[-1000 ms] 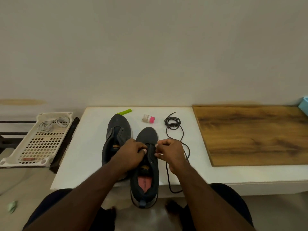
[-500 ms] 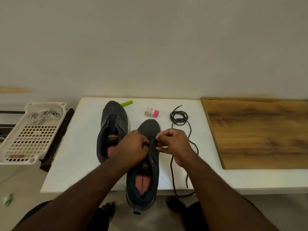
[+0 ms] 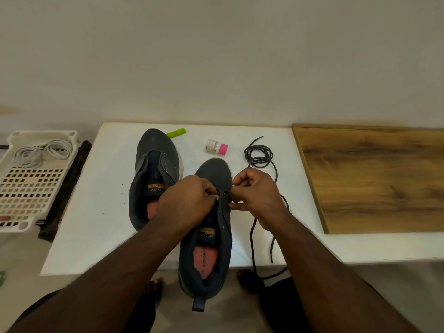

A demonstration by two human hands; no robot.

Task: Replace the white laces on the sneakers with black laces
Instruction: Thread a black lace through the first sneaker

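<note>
- Plain off-white wall (image 3: pixel 216 56) across the back, evenly lit.
- White table (image 3: pixel 96 212) pushed against it.
- Wood-grain board (image 3: pixel 372 179) on the table's right part.
- Pale floor (image 3: pixel 19 260) at left, w/ 1 white slotted tray (image 3: pixel 33 188) beside the table.

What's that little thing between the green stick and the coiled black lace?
In the head view, a small bottle with a pink cap lies on its side on the white table.
</note>
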